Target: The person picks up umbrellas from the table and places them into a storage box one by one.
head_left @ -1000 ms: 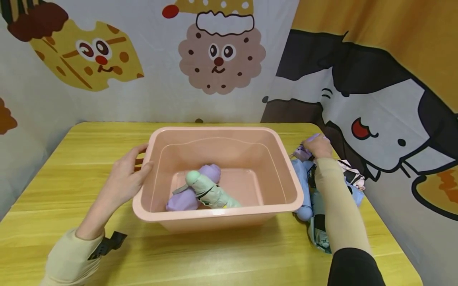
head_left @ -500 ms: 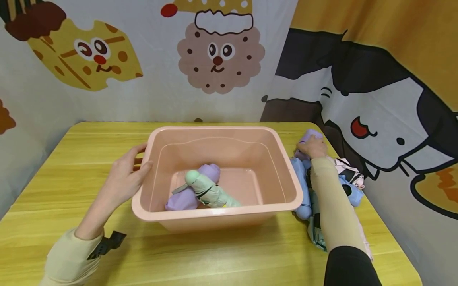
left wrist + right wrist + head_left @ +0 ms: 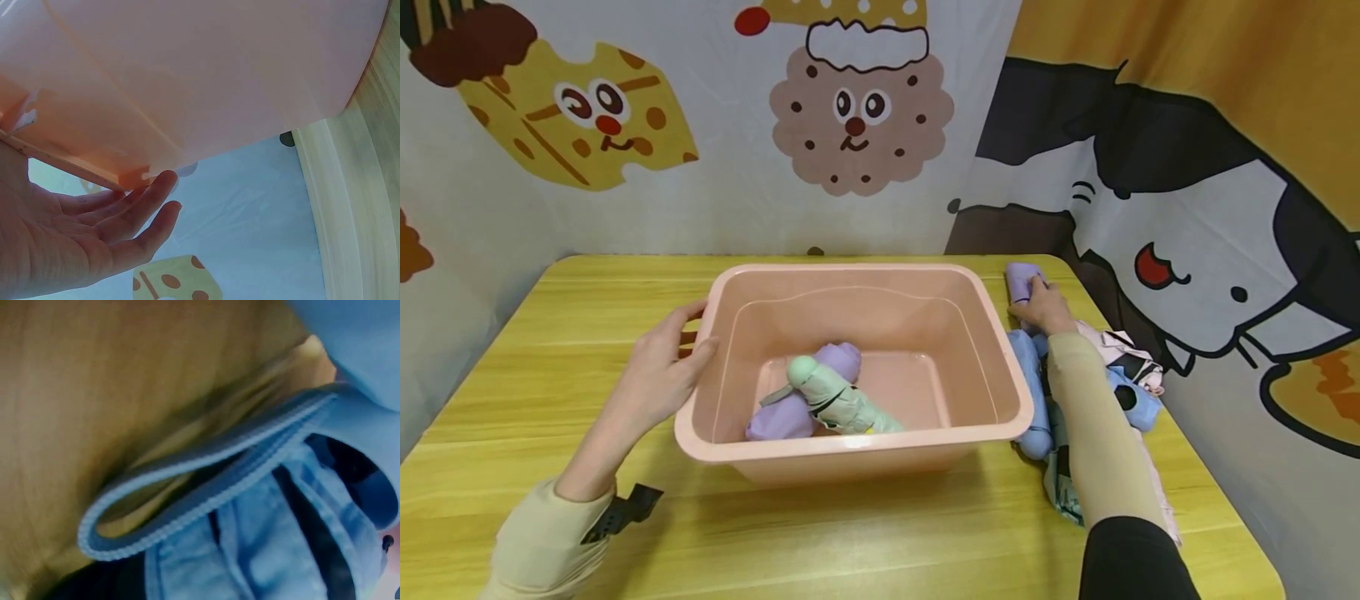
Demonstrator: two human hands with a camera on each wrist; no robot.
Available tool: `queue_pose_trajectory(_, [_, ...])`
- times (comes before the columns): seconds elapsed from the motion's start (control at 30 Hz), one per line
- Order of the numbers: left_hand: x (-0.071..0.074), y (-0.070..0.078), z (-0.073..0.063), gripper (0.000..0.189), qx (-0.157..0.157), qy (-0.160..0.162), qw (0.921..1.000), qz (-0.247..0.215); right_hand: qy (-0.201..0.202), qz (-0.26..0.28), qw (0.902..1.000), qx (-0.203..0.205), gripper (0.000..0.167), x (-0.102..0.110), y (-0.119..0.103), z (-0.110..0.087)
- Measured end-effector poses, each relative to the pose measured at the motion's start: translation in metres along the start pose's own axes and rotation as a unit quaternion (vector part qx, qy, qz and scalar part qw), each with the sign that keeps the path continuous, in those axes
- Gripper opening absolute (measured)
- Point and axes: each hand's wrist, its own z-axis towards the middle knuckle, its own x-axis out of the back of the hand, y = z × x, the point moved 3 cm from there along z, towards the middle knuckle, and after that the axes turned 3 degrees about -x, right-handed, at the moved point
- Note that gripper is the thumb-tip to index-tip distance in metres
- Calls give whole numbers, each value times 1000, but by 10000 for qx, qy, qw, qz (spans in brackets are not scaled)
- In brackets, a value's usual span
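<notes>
Purple umbrella (image 3: 1024, 280) is just right of the bin's (image 3: 925, 437) far end, visible bit pointing mostly away from the person. Right hand (image 3: 1048, 310)'s pinching it, way closer than the left (image 3: 664, 365), which grips the opposite rim.

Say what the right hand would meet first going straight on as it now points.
Probably the printed cloth beyond the table: the right hand holds the purple roll, and past that the way looks free, though depth is unclear.

Purple roll (image 3: 1022, 280) partly covered, left sleeve (image 3: 546, 542) cropped below
</notes>
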Motion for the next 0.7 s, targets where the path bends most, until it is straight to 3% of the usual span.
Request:
queue_pose_trajectory(0.4, [0, 0, 0, 54, 47, 4, 10000, 15, 232, 82, 9997, 90, 60, 0, -4, 2])
queue_pose_trajectory(0.7, [0, 0, -1, 54, 27, 26, 10000, 17, 1059, 100, 9925, 600, 55, 5, -8, -1])
